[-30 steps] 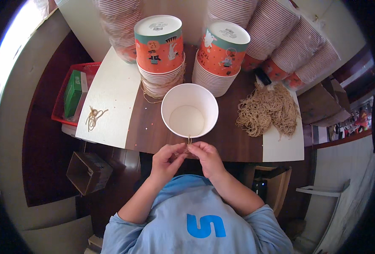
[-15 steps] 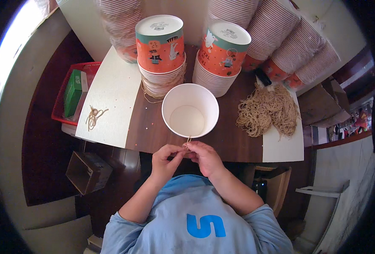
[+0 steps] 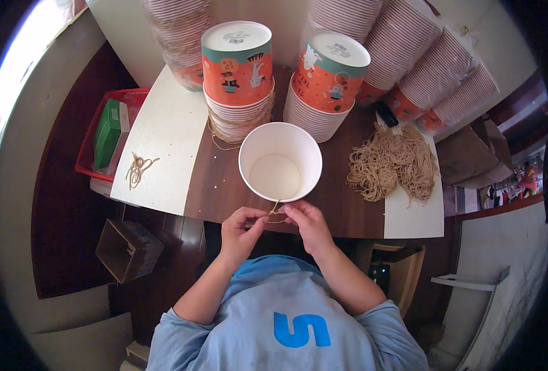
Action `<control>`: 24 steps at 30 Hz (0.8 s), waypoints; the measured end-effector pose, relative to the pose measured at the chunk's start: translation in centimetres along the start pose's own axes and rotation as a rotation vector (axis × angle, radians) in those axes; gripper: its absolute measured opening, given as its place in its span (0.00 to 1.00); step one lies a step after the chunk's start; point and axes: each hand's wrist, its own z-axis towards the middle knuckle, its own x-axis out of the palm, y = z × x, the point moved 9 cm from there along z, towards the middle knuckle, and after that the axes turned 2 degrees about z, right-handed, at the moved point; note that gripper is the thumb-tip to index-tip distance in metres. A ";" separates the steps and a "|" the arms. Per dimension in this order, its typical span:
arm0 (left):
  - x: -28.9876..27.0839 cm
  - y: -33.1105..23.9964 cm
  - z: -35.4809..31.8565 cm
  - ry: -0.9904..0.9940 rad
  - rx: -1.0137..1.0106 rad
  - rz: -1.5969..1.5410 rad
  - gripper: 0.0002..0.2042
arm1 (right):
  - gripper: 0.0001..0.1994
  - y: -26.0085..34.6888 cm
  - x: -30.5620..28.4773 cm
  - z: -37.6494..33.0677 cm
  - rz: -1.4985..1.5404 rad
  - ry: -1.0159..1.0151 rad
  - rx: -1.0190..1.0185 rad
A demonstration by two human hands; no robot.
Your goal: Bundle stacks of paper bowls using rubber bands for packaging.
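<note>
An open white paper bucket (image 3: 310,157) stands upright at the middle of the table, its mouth toward me. A thin tan cord (image 3: 274,211) comes off its near rim, with a loop or knot in it. My left hand (image 3: 238,234) is closed in a pinch on the cord just below the rim. My right hand (image 3: 313,230) pinches the cord from the other side, fingers close to the bucket's edge. Between the hands a short length of cord runs across. How the cord is fixed at the rim is too small to tell.
Behind the bucket stand two upturned bucket stacks, orange and green, the left stack (image 3: 237,74) with cords around it and the right stack (image 3: 329,80). A cord heap (image 3: 391,162) lies right, a small cord bunch (image 3: 139,171) left. Wrapped stacks (image 3: 401,46) line the back.
My hands have drawn slightly apart, the right one moving right, and the cord between them shows more. The bucket appears in nearly the same place.
</note>
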 end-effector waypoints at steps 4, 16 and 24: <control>0.0 0.2 0.1 -0.006 -0.005 -0.029 0.04 | 0.08 1.1 2.1 -1.0 0.181 0.101 0.070; 2.3 0.8 0.6 0.186 -0.079 -0.357 0.10 | 0.08 0.9 1.7 -0.6 -0.214 0.126 -0.042; 2.3 0.9 1.4 0.215 -0.187 -0.260 0.06 | 0.05 5.1 2.4 -1.9 -0.632 0.089 -0.341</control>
